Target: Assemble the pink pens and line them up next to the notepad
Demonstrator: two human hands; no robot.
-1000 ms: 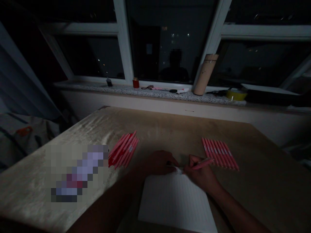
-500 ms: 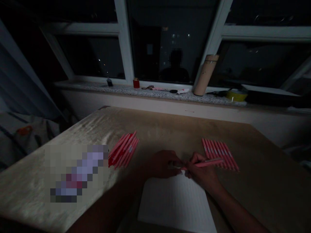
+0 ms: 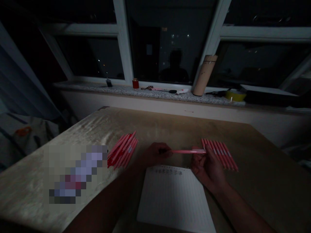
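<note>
We are seeing a pink pen [image 3: 186, 151] lying level between two hands, just past the top edge of a lined notebook [image 3: 175, 200]; the left hand [image 3: 161, 150] is pinching its left end, fingers curled in, though shadow is hiding the exact contact; the right hand [image 3: 210, 170] is grasping the other end between thumb and fingers, palm turned partly up; this two-ended hold is probably keeping the pen steady, clear of the page, where a row of small marks is showing near the top. We are finding a neat row of pens [image 3: 220, 154] lying to the right, likely spread so that each is easy to pick out; a looser pile of pens [image 3: 125, 150] is resting on something red to the left; beside it a blocky blur is masking an object we cannot identify. The table [image 3: 165, 126] is wearing a dull, tan surface, creased and shiny at the left; beyond it a speckled sill [image 3: 92, 90] is carrying a tan flask [image 3: 204, 76] and yellow tape [image 3: 235, 95]; dark windows are reflecting the dim room.
</note>
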